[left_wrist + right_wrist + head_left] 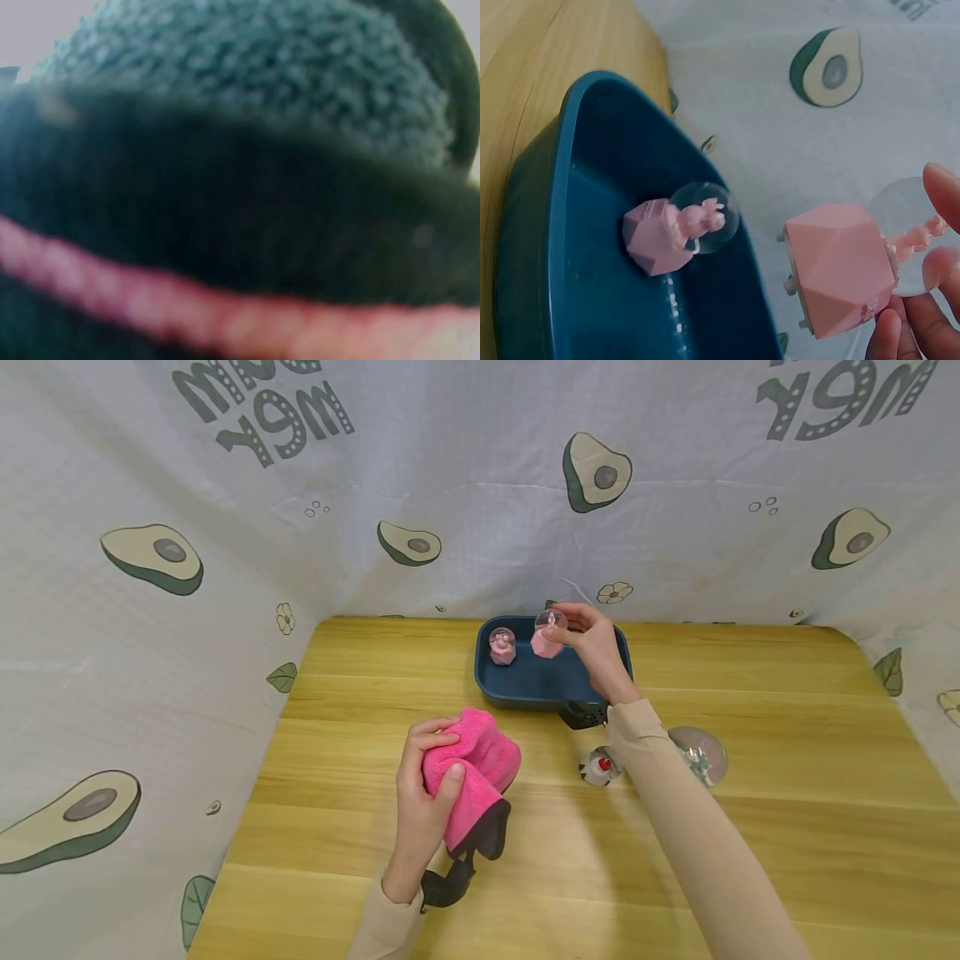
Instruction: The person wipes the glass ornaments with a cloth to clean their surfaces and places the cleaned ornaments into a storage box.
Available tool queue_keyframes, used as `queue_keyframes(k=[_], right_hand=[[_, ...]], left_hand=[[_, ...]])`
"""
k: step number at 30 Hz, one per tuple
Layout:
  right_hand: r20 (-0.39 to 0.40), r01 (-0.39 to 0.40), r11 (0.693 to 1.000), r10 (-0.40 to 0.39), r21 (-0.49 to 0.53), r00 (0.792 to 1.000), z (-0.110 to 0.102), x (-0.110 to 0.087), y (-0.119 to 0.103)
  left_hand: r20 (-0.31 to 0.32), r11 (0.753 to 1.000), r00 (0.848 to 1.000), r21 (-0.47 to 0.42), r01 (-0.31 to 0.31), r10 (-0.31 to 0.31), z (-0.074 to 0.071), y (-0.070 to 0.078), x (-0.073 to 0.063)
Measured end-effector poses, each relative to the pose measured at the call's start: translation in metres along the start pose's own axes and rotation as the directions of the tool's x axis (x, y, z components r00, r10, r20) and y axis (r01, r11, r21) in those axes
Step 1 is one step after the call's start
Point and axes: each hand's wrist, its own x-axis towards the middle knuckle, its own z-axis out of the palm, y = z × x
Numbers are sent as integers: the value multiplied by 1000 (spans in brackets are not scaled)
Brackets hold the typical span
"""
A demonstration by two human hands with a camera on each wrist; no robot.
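My right hand grips a small snow globe by its clear dome, over the blue bin. It has a faceted pink base and a pink figure inside. Another pink snow globe stands in the left part of the bin. In my left hand is a bunched pink cloth with a dark edge, held above the table. The left wrist view is filled by the cloth's dark border and a grey-green fuzzy side, blurred and close.
Under the right forearm lie a small globe with a red piece inside and a larger clear dome with green bits. The wooden table meets a curtain printed with avocados at the back and sides.
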Motion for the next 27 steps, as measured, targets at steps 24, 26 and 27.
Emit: queue_keyframes(k=[24,26,27], right_hand=[[26,-129,980,135,-154,991,8,30,29],[30,-145,972,153,-184,988,8,32,28],[32,-154,968,163,-197,986,8,33,28]], left_hand=[[7,1000,1000,14,13,-13,2,-2,-5],[6,1000,1000,19,11,-11,2,-3,-5],[6,1000,1000,18,10,-11,2,-2,-5]])
